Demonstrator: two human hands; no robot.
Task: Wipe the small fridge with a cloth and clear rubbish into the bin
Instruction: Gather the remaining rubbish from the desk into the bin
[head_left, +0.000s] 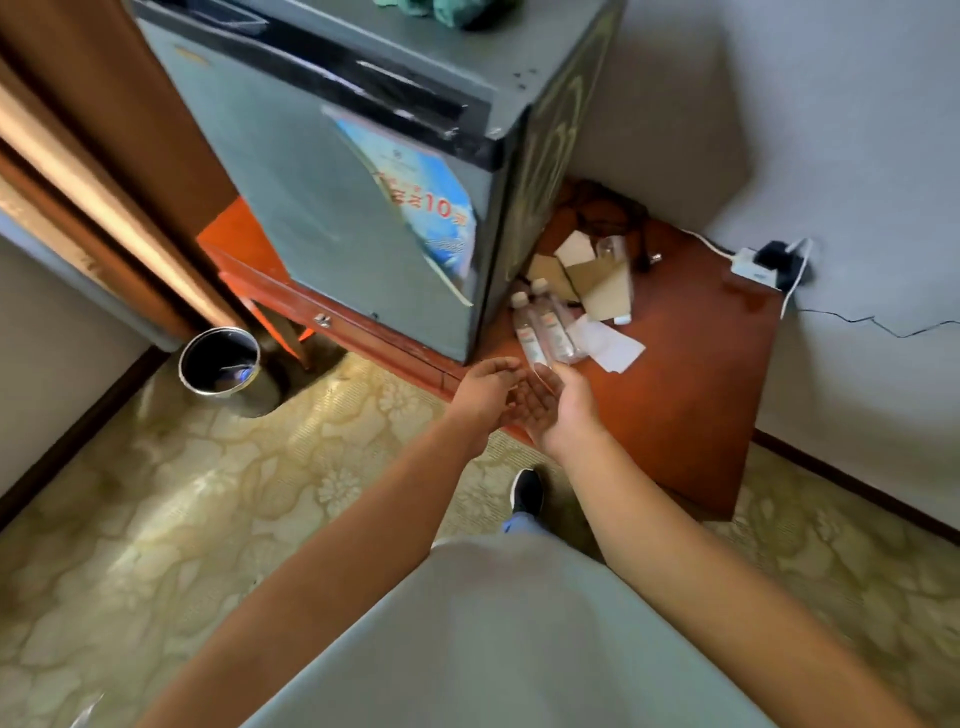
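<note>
The small grey fridge (332, 208) stands on a red-brown wooden table (685, 395), with a blue poster on its door. A green cloth (457, 10) lies on the fridge top at the frame's upper edge. Rubbish sits on the table right of the fridge: two clear plastic bottles (543, 332), cardboard pieces (587, 275) and white paper (608, 345). My left hand (485, 387) and my right hand (558, 402) meet at the table's front edge, just below the bottles, fingers apart and holding nothing. The round metal bin (221, 364) stands on the floor at left.
A power strip with plugs and a white cable (763, 265) lies at the table's back right by the wall. Dark cords bunch behind the cardboard. Brown curtain hangs at left. Patterned carpet covers the floor; my shoe (527, 491) is near the table.
</note>
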